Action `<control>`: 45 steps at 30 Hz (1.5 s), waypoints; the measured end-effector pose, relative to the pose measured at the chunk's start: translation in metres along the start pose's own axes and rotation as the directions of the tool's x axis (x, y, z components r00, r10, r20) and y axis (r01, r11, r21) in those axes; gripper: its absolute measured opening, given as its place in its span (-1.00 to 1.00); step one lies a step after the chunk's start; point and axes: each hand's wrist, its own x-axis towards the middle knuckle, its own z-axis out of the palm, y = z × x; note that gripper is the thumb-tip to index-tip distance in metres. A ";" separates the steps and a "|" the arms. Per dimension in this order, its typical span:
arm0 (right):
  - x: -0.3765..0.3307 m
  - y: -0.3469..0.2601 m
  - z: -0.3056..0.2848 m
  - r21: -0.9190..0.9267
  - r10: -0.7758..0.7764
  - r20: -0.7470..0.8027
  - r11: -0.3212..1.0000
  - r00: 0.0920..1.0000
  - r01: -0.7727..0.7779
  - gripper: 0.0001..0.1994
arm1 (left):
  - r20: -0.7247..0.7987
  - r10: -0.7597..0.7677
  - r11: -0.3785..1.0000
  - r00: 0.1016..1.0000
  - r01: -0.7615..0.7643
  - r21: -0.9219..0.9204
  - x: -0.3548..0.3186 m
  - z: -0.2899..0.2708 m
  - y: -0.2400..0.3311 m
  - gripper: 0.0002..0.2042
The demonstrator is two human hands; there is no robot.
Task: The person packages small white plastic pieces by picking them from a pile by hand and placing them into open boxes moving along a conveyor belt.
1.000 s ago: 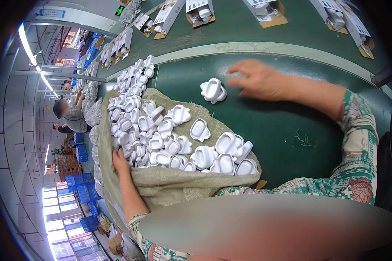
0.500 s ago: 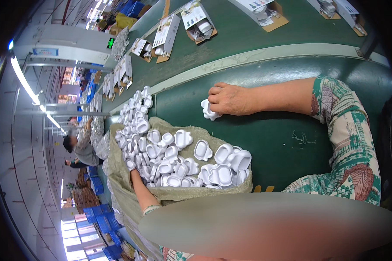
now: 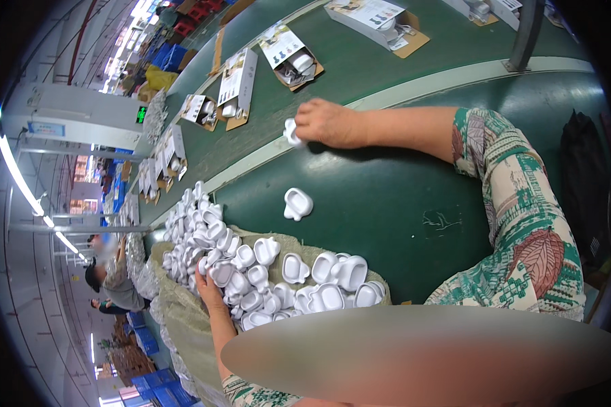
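My right hand (image 3: 329, 124) is closed on a small white plastic piece (image 3: 291, 133), held by the pale rail beyond the green work surface. Another white piece, a rounded shell with a shallow hollow and small lobes (image 3: 298, 204), lies alone on the green surface, nearer me. At the left, my left hand (image 3: 209, 283) is at the edge of a heap of similar pieces (image 3: 254, 275), its fingers curled round a white piece (image 3: 202, 265). The heap rests on a khaki woven sack (image 3: 183, 308) and spills past its far end.
Beyond the rail (image 3: 244, 166), several open printed boxes (image 3: 288, 54) with white parts inside stand on a green belt. A metal post (image 3: 525, 37) rises at the far right. Another person (image 3: 119, 278) is at the far left, near blue crates (image 3: 157, 386).
My right hand has moved away toward the rail with a white piece in it; one piece now lies uncovered where that hand was. My left hand remains at the heap. The view has shifted.
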 end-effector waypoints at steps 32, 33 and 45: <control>-0.064 -0.045 -0.151 0.272 0.064 0.782 0.860 0.620 -0.432 -0.63 | 0.164 0.651 0.629 0.741 -0.648 0.429 0.034 0.282 0.162 -0.81; -0.062 -0.055 -0.157 0.262 -0.037 0.870 0.880 0.492 -0.397 -0.59 | 0.178 0.623 0.640 0.762 -0.627 0.444 0.034 0.276 0.163 -0.81; -0.175 -0.117 -0.210 0.105 0.218 0.500 0.945 0.838 -0.309 -0.59 | 0.202 0.658 0.589 0.726 -0.663 0.463 0.030 0.279 0.159 -0.84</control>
